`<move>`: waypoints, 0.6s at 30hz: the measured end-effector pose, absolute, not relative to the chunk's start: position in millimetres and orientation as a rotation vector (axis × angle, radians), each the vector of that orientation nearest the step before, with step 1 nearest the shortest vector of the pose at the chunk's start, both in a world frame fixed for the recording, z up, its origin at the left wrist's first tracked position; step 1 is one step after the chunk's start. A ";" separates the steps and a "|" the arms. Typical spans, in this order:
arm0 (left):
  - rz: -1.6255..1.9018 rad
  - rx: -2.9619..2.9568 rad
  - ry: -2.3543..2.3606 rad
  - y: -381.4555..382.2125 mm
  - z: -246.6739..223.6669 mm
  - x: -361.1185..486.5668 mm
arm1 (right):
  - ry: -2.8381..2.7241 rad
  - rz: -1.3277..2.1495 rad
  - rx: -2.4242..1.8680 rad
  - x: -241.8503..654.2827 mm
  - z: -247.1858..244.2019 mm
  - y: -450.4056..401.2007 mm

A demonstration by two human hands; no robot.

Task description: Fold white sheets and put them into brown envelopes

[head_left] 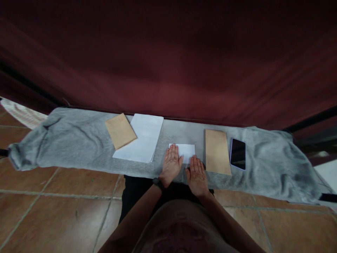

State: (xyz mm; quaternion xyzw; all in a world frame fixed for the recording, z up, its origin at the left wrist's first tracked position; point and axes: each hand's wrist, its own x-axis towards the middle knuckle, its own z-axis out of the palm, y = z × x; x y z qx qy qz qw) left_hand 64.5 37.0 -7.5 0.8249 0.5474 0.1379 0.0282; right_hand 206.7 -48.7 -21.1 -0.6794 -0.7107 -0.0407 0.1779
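A small white piece of paper (pixel 186 149), apparently folded, lies on the grey cloth in front of me. My left hand (pixel 171 163) rests flat on its left part, fingers stretched out together and pointing away from me. On the lower right corner of the paper, my right hand (pixel 197 175) presses with its fingers extended. Neither hand grips anything. Left of my hands is a stack of larger white sheets (pixel 143 138), with a brown envelope (pixel 121 131) lying over its upper left side. Another brown envelope (pixel 217 151), longer, lies to the right of my right hand.
A phone with a pale purple edge (pixel 238 154) lies right of the long envelope. The grey cloth (pixel 79 140) covers a narrow bench-like surface, wrinkled at both ends. A dark red curtain-like fabric (pixel 168 70) rises behind it. Tiled floor (pixel 79 211) shows below.
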 end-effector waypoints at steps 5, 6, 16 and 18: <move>0.436 2.535 1.725 40.6 -11.0 60.6 | -2.002 -0.060 -1.927 203.4 -8.6 -39.6; 0.423 2.537 1.727 40.6 -11.7 60.3 | -2.024 -0.039 -1.910 201.0 -4.9 -34.0; 0.323 2.614 1.699 41.1 -14.5 55.4 | -2.177 0.111 -1.782 181.4 -7.9 23.1; 0.302 2.609 1.705 41.3 -12.5 56.2 | -2.163 0.081 -1.790 184.1 -11.8 23.4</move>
